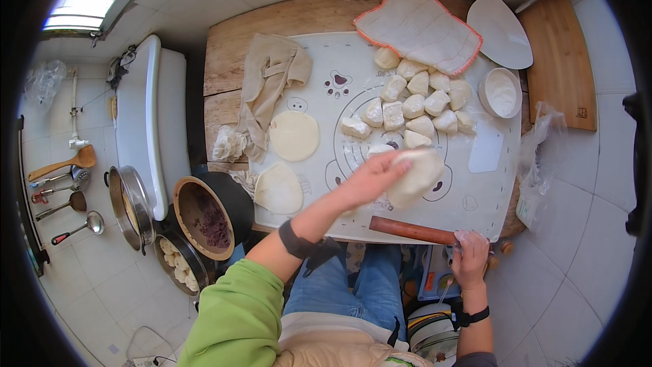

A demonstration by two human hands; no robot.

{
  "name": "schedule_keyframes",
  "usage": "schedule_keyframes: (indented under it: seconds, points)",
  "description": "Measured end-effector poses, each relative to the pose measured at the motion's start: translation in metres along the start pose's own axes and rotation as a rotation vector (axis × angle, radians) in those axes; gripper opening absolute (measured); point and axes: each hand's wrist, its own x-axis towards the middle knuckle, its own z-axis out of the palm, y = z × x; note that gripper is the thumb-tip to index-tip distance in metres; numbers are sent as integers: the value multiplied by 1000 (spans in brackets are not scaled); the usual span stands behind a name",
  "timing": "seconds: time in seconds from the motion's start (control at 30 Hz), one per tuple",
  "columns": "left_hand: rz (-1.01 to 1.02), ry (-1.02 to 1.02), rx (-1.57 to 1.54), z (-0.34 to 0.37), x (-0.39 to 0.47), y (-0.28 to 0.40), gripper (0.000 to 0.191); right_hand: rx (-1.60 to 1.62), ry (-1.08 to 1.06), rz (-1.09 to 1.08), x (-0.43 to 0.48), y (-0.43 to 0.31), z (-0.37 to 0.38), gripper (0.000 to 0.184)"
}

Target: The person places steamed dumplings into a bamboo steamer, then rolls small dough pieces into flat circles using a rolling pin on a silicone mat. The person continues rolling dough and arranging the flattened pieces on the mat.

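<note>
Raised over the mat, my left hand (379,173) pinches the edge of a flat dough round (416,177), slightly blurred. My right hand (469,252) grips the right end of a reddish-brown wooden rolling pin (410,230), which lies along the mat's near edge. Beyond the held round, several floured dough pieces (413,106) are grouped on the printed white pastry mat (326,56). Two rolled dough rounds lie at the left: a fairly even one (294,136) and, nearer me, a floured, uneven one (279,188).
A white cloth with orange trim (420,25) partly covers the dough at the back. To the right stand a flour bowl (500,93), a white scraper (485,151) and a wooden board (560,66). At the left are a beige cloth (275,66) and a pot with purple filling (216,227).
</note>
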Motion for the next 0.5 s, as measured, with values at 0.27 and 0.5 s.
schedule_keyframes:
  seconds: [0.27,0.5]
  points:
    - [332,500,-306,-122,40,61,47,53,-87,10,18,-9,12,44]
    - [252,714,1157,-92,-55,-11,47,35,-135,49,18,-3,13,49]
